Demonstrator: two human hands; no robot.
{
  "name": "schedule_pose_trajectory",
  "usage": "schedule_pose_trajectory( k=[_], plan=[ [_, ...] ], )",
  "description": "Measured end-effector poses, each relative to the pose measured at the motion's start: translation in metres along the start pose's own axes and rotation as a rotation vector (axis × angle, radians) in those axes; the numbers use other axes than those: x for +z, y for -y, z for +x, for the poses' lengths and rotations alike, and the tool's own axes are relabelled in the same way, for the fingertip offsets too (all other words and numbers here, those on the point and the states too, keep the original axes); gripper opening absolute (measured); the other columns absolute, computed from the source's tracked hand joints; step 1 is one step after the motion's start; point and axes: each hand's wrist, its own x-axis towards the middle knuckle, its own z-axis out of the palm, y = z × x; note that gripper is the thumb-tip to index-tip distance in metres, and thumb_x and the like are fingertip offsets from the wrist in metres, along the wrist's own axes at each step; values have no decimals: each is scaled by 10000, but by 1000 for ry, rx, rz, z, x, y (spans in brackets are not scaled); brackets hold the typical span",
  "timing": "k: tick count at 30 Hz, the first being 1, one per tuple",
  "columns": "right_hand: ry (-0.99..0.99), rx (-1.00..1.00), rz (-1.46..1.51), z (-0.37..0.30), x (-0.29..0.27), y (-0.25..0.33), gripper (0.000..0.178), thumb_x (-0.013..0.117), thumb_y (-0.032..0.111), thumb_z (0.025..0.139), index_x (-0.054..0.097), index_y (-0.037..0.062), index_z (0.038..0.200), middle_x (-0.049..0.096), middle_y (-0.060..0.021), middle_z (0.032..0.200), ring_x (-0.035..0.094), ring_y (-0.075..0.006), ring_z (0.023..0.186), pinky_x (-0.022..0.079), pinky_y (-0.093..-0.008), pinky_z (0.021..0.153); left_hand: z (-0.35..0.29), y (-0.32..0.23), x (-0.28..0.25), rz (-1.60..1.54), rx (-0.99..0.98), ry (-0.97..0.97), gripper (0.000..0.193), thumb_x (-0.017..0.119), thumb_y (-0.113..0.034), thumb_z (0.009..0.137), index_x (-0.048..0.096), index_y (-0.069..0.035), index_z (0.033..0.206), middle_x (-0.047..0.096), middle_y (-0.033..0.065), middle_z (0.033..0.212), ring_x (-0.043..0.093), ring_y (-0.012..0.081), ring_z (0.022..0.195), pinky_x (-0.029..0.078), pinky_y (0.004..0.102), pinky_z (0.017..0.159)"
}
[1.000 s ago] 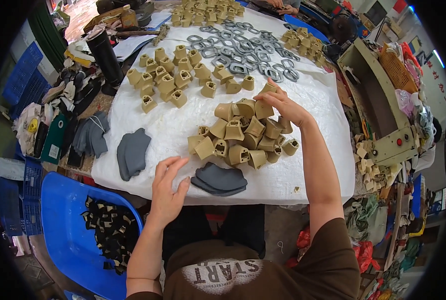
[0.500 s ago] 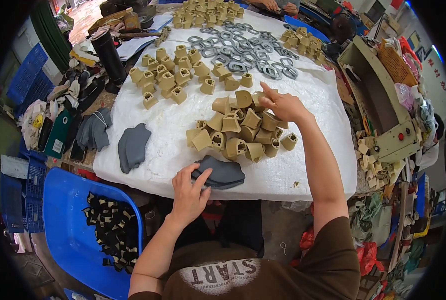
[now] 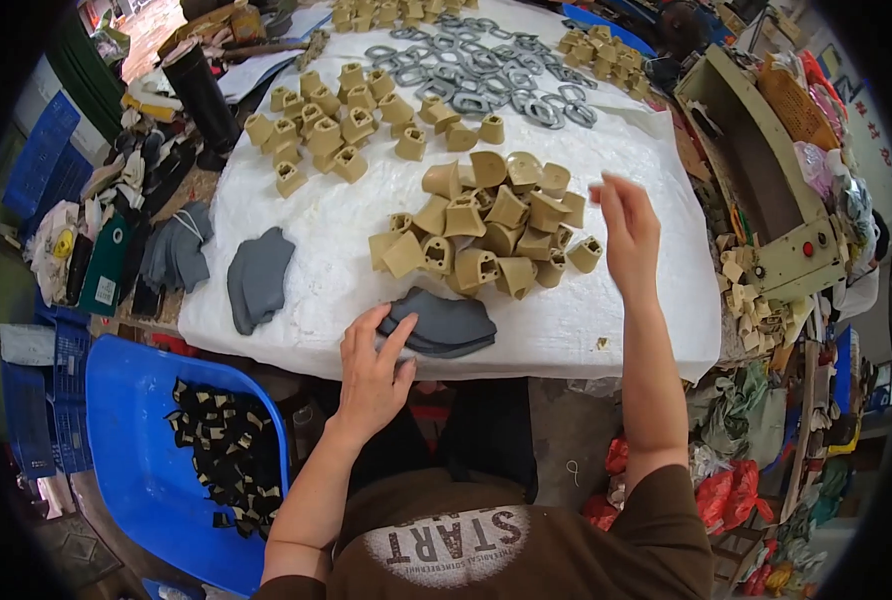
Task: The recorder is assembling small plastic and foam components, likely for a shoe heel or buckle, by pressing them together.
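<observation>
By left hand, gray stack, long axis lying sideways.

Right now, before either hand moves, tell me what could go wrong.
The grey pads lie near the sheet's front edge, with the left hand at them: a careless tug might drop some.

The tan pieces are loosely heaped beside the right hand; a knock could topple a few.

Blocks heaped on the table

Before them lies a stack of flat pieces; a second stack lies farther left. Behind are more blocks, with rings to their right. A tub holding small pieces stands at the near left corner.
</observation>
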Motion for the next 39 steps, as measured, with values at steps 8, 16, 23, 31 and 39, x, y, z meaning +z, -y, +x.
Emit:
schedule_pose_trajectory(
  k=[8, 16, 23, 31, 39],
  plan=[
    [409, -258, -58, -120, 40, 43, 275, 681, -34, 721, 593, 18, 977, 611, -120, 950, 575, -302, 842, 486, -355, 721, 3, 3, 2, -41, 33, -23, 580, 680, 5, 660, 543, -76, 1217, 423, 171, 1271, 424, 352, 1168, 347, 430, 974],
    [560, -287, -294, -133, 79, 42, 315, 714, 63, 705, 607, 42, 1000, 559, -109, 1064, 531, -297, 923, 461, -360, 739, -5, 11, 6, -136, 37, -127, 526, 646, 49, 658, 562, -36, 1171, 508, 158, 1196, 504, 338, 1093, 408, 406, 930],
    [528, -311, -353, -140, 83, 41, 441, 772, 184, 631, 571, 87, 1012, 456, -158, 1188, 446, -360, 1081, 368, -447, 862, -6, 14, 9, -137, 58, -213, 395, 667, 75, 636, 592, -24, 1011, 534, 147, 1160, 539, 331, 1050, 444, 382, 893],
    [634, -390, -163, -134, 75, 32, 475, 788, 168, 603, 578, 110, 1025, 512, -113, 1146, 482, -346, 1023, 393, -438, 840, -7, 19, 16, -110, 29, -254, 244, 681, 100, 654, 557, -12, 832, 509, 165, 1145, 555, 318, 1013, 503, 352, 811],
    [605, -420, -215, -134, 75, 31, 443, 750, 153, 649, 568, 79, 1046, 516, -110, 1169, 491, -324, 1056, 385, -448, 863, -7, 17, 12, -132, 50, -285, 353, 687, 82, 634, 539, -25, 936, 512, 158, 1134, 545, 334, 1037, 468, 378, 865]
  ],
)
